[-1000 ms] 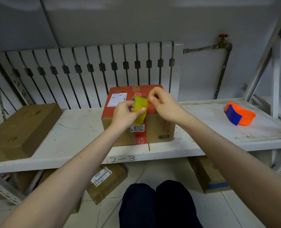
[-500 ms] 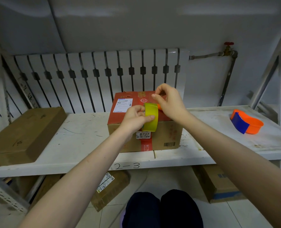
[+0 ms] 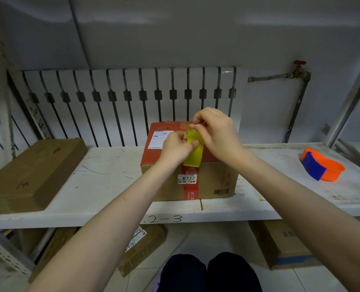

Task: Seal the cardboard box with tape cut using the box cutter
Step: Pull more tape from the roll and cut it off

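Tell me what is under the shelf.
Under the shelf: cardboard boxes on the floor, one at left, one at right, plus the person's knees. The shelf hides whatever lies farther back.

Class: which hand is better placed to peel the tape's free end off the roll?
Right. The right hand already pinches at the roll's top edge above the box, while the left hand grips and steadies the roll.

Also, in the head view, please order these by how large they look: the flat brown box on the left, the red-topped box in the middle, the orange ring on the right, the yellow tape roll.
1. Flat brown box
2. Red-topped box, partly hidden by the hands
3. Orange ring
4. Yellow tape roll, partly hidden, so its rank below the ring is unsure
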A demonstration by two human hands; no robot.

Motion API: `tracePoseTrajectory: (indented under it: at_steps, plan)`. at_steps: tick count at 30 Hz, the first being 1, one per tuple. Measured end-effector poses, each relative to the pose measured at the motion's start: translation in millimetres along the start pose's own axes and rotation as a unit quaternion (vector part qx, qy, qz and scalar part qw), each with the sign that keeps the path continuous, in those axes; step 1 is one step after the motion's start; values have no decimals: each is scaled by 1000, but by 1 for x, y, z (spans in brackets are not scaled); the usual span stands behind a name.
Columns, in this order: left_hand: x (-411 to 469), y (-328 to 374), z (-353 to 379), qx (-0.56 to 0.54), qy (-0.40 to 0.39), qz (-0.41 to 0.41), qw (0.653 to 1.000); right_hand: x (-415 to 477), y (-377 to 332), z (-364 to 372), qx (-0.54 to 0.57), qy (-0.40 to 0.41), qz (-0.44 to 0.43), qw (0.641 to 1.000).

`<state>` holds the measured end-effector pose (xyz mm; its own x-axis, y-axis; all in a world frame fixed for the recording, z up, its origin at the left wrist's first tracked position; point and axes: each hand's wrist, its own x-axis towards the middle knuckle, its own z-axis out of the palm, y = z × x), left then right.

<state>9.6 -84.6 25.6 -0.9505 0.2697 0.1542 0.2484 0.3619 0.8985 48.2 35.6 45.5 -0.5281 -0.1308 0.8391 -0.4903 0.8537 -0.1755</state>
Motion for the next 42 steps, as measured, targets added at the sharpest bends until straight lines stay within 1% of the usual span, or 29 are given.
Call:
tracePoseTrajectory:
  at_steps: [3, 5, 7, 9, 11, 12, 15, 21, 28, 32, 36, 39, 42]
  plan:
    - [1, 1, 0, -51, -5, -55, 997, 2, 5, 0, 49, 29, 55, 997]
    - [1, 1, -2, -47, 7, -79, 996, 4, 7, -2, 65, 38, 92, 993]
    - [0, 2, -4, -35, 46, -50, 997, 7, 8, -3, 78, 31, 124, 989]
    - [-2, 4, -6, -32, 76, 21, 996, 9, 7, -3, 91, 13, 138, 986]
    - [-5, 8, -7, -23, 76, 81, 994, 10, 5, -1, 107, 2, 144, 984]
    - [-6, 9, -7, -21, 71, 96, 993, 10, 5, 0, 116, 3, 150, 982]
    - [-5, 11, -7, -28, 64, 110, 991, 14, 7, 1, 143, 14, 180, 973]
    - [2, 13, -4, -7, 79, 121, 989, 17, 12, 0, 188, -7, 221, 957]
    - [4, 14, 0, 55, 108, 162, 979, 21, 15, -1, 203, -19, 292, 935]
    - [2, 11, 1, 25, 116, 193, 974, 23, 15, -2, 240, -46, 346, 906]
    - [-1, 9, 3, 47, 134, 212, 967, 23, 12, -5, 283, -63, 388, 875]
    - [-1, 7, 6, 72, 145, 224, 961, 23, 12, -6, 285, -79, 387, 873]
    - [-2, 4, 6, 114, 167, 253, 946, 22, 13, -8, 270, -96, 391, 875]
